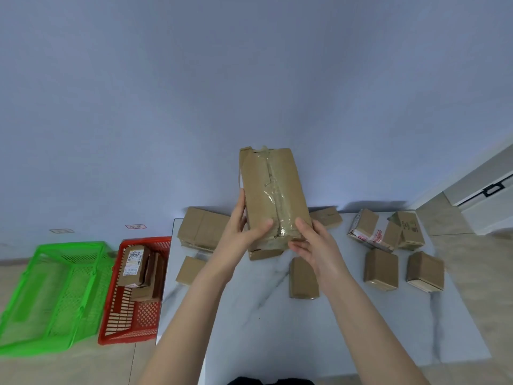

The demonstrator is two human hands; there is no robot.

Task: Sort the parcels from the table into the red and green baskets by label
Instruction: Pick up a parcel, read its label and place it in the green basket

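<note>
1. Parcel being handled: a long brown carton [273, 190] is held up off the surface [277, 329], far end raised, between both hands.
2. The left hand [241, 223] grips the carton's left edge, with its thumb laid across the taped face. The right hand [313, 243] holds the near right corner, thumb on top and fingers underneath. Both hands are closed on the carton, so neither is free.
3. Only the taped seam faces the camera and no label shows on it, so the step in hand is probably finding the label. Rolling the carton about its long axis should expose it, one hand bearing the weight while the other regrips.
4. The tape at the far end is torn and the near flap looks loose. Supporting the carton from beneath seems wiser than squeezing its sides.
5. Once the label is read, the carton belongs in the red basket [144, 241] or the green basket [69, 245], which stand side by side on the floor left of the surface. The red one holds several parcels, and the green one looks empty.
6. The carton is long, so laying it down along the basket's length should seat it better than dropping it in.
7. The smaller parcels [381, 269] lying on the surface need a clear swing above them.
</note>
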